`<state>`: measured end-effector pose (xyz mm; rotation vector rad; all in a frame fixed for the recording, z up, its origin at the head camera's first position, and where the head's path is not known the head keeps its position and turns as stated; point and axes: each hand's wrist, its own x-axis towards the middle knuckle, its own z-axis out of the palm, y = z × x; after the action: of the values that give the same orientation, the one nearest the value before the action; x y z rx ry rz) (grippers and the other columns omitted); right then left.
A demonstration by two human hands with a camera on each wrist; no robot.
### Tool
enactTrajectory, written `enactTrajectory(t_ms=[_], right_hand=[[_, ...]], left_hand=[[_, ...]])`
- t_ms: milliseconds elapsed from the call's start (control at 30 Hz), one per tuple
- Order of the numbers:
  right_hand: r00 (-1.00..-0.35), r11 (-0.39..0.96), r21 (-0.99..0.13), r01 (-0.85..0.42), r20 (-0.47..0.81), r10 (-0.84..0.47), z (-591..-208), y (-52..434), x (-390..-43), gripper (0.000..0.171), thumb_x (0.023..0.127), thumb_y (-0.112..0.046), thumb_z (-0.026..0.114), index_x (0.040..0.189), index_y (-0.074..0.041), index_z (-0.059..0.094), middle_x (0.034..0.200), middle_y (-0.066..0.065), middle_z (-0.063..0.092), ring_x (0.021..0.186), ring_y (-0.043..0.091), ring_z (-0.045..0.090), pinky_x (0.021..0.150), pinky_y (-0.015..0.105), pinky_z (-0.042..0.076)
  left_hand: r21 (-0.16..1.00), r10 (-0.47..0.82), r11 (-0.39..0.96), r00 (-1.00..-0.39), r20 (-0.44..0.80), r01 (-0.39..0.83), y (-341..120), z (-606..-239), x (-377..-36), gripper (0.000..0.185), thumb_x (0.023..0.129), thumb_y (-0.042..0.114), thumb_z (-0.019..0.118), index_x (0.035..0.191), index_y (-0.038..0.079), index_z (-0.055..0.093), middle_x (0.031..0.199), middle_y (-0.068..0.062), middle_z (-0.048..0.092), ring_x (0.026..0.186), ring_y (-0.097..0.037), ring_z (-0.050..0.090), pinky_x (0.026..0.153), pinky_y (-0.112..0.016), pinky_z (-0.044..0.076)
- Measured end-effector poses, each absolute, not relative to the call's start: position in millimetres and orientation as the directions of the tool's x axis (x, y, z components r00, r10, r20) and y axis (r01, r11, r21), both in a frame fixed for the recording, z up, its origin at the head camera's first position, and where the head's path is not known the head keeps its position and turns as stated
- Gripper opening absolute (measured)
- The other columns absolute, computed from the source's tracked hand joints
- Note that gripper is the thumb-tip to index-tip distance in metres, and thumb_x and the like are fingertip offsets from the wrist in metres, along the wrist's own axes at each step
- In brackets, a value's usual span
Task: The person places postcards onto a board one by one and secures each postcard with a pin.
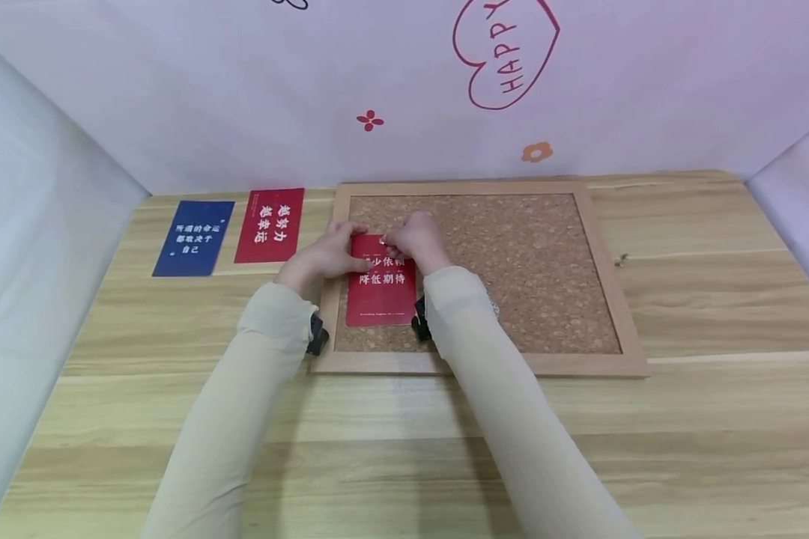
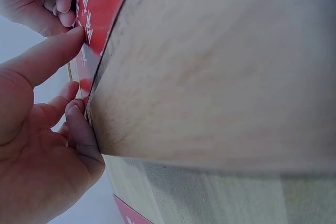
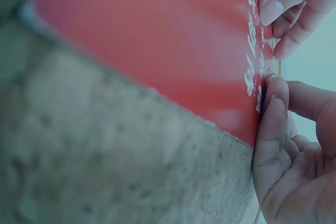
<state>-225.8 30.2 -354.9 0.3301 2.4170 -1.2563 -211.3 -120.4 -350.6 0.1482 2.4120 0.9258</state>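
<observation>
A red card [image 1: 380, 299] with white lettering lies on the left part of a wood-framed cork board [image 1: 512, 277]. My left hand [image 1: 326, 254] rests at the card's upper left, its thumb straight and pressing on the card's face. In the left wrist view, that left hand's [image 2: 47, 124] other fingers are at the board's frame. My right hand [image 1: 418, 239] has curled fingers at the card's top middle and pinches a small pale pushpin [image 1: 381, 240], mostly hidden. The right wrist view shows the right hand [image 3: 299, 156] low beside the card; its fingertips cover the pin there.
Left of the board, a blue card [image 1: 194, 239] and another red card [image 1: 270, 224] lie on the wooden table [image 1: 714, 419]. A small metallic thing [image 1: 622, 260] is right of the board. Behind the table hangs a white printed cloth [image 1: 243, 97].
</observation>
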Motion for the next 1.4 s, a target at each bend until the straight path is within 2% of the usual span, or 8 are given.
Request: enactTrajectory(t_ms=[233, 467, 667, 833, 933, 1167, 1400], right_hand=[[-0.897, 0.554, -0.743, 0.375, -0.443, 0.013, -353.0, 28.9, -227.1, 0.017, 0.092, -0.013, 0.061, 0.081, -0.001, 0.067, 0.056, 0.0, 0.056, 0.049, 0.007, 0.053, 0.05, 0.017, 0.047], [-0.907, 0.532, -0.775, 0.34, -0.421, -0.034, -353.9, 32.1, -225.4, 0.018, 0.094, -0.012, 0.057, 0.09, 0.001, 0.068, 0.059, 0.0, 0.056, 0.052, 0.008, 0.053, 0.052, 0.018, 0.047], [-0.897, 0.611, -0.749, 0.257, -0.42, -0.138, -349.1, 37.2, -223.2, 0.019, 0.095, -0.018, 0.056, 0.087, -0.004, 0.065, 0.066, -0.001, 0.056, 0.062, 0.009, 0.053, 0.061, 0.02, 0.045], [-0.853, 0.651, -0.746, 0.144, -0.427, -0.3, -346.8, 44.5, -218.0, 0.023, 0.095, -0.019, 0.053, 0.107, 0.0, 0.06, 0.094, 0.006, 0.056, 0.085, 0.014, 0.051, 0.074, 0.024, 0.044], [-0.846, 0.661, -0.747, 0.071, -0.396, -0.357, -348.7, 45.0, -213.1, 0.029, 0.095, -0.017, 0.053, 0.116, 0.002, 0.058, 0.107, 0.012, 0.058, 0.092, 0.016, 0.051, 0.078, 0.024, 0.044], [-0.851, 0.647, -0.762, 0.015, -0.349, -0.391, -349.3, 50.7, -203.3, 0.023, 0.096, -0.015, 0.052, 0.112, 0.0, 0.058, 0.111, 0.014, 0.058, 0.093, 0.019, 0.052, 0.077, 0.025, 0.045], [-0.893, 0.707, -0.705, -0.052, -0.285, -0.349, -338.7, 80.9, -203.0, 0.029, 0.097, -0.015, 0.05, 0.12, 0.002, 0.058, 0.112, 0.019, 0.06, 0.091, 0.026, 0.057, 0.076, 0.033, 0.05]], left_hand=[[0.643, 0.284, 0.761, -0.848, -0.446, -0.084, -121.0, -346.9, -210.6, 0.068, 0.09, 0.014, 0.062, 0.148, 0.007, 0.027, 0.145, -0.019, 0.022, 0.134, -0.035, 0.03, 0.113, -0.046, 0.031], [0.635, 0.28, 0.769, -0.85, -0.446, -0.08, -122.7, -348.1, -212.5, 0.068, 0.09, 0.015, 0.062, 0.148, 0.008, 0.027, 0.146, -0.019, 0.022, 0.135, -0.035, 0.03, 0.114, -0.046, 0.03], [0.636, 0.279, 0.768, -0.852, -0.442, -0.078, -122.5, -347.1, -211.1, 0.068, 0.091, 0.015, 0.062, 0.148, 0.008, 0.027, 0.146, -0.019, 0.022, 0.134, -0.035, 0.031, 0.113, -0.046, 0.031], [0.648, 0.287, 0.757, -0.847, -0.448, -0.087, -120.8, -347.0, -209.7, 0.068, 0.09, 0.015, 0.062, 0.148, 0.009, 0.027, 0.147, -0.018, 0.021, 0.135, -0.036, 0.031, 0.113, -0.046, 0.031], [0.652, 0.292, 0.754, -0.846, -0.446, -0.084, -120.1, -347.9, -209.2, 0.069, 0.09, 0.014, 0.063, 0.148, 0.008, 0.027, 0.147, -0.018, 0.021, 0.135, -0.036, 0.031, 0.114, -0.047, 0.03], [0.658, 0.299, 0.749, -0.848, -0.438, -0.076, -119.5, -350.3, -209.0, 0.068, 0.09, 0.014, 0.063, 0.147, 0.007, 0.028, 0.145, -0.019, 0.023, 0.133, -0.036, 0.032, 0.113, -0.047, 0.031], [0.65, 0.283, 0.754, -0.848, -0.449, -0.093, -120.4, -349.9, -209.9, 0.067, 0.091, 0.015, 0.063, 0.148, 0.009, 0.027, 0.148, -0.018, 0.02, 0.137, -0.037, 0.029, 0.115, -0.049, 0.028]])
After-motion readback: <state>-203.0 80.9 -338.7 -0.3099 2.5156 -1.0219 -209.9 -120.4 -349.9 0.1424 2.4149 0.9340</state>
